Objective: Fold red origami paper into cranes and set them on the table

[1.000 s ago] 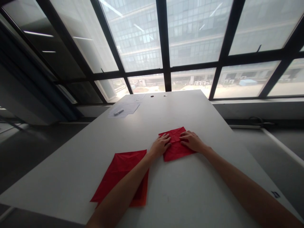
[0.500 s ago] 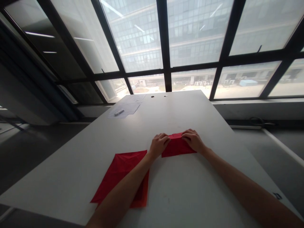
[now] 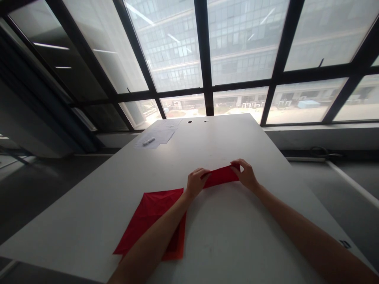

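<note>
Red paper [image 3: 221, 176] shifted, narrower, long axis crosswise

Hands [image 3: 195, 183] pinching red sheet [image 3: 221, 176], white table [image 3: 237, 228]

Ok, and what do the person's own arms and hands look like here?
The left forearm and right forearm are bare, with no sleeve, watch or bracelet showing. The left hand and right hand are ungloved; small details such as rings are too small to tell.

The head view looks forward and down from above a flat white table's [image 3: 225, 232] near end, toward black-framed glass windows [image 3: 242, 47].
</note>
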A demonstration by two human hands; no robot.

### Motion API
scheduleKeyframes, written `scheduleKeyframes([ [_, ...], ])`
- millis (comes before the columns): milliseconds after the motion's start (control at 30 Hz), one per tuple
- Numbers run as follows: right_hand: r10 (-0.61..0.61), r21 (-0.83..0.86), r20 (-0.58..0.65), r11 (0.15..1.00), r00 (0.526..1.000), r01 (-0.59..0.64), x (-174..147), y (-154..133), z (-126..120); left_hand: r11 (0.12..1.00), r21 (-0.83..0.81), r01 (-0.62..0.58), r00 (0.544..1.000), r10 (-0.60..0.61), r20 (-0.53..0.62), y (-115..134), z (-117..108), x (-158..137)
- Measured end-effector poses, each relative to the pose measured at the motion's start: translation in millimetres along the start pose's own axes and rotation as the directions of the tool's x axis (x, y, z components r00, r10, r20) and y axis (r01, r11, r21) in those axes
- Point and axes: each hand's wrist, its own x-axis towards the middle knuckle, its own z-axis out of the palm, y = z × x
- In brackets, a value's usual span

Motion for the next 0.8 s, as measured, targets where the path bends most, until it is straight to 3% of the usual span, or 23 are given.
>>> scheduleKeyframes([
  [100, -0.008, 0.003, 0.021, 1.0, 1.0, 0.008, 0.0, 4.6, -1.1, 1.0, -0.02, 0.003, 1.0, -0.003, 0.014, -2.0, 0.1, 0.5],
  [300, 0.012, -0.19, 0.255, 0.981, 0.967, 0.037, -5.3, 17.7, 2.4, 0.996, 0.091, 0.0, 0.978, -0.019, 0.208, -10.5, 2.0, -0.1],
  [567, 0.124, -0.436, 0.319, 0.899, 0.939, 0.029, -4.5, 17.0, -0.3, 0.974, 0.217, 0.058, 0.973, -0.104, 0.204, -6.7, 1.9, 0.0],
  [800, 0.094, -0.442, 0.384, 0.892, 0.919, 0.093, -3.7, 12.7, -1.0, 0.98, 0.201, -0.005, 0.968, -0.045, 0.246, -5.7, 0.1, 1.4],
])
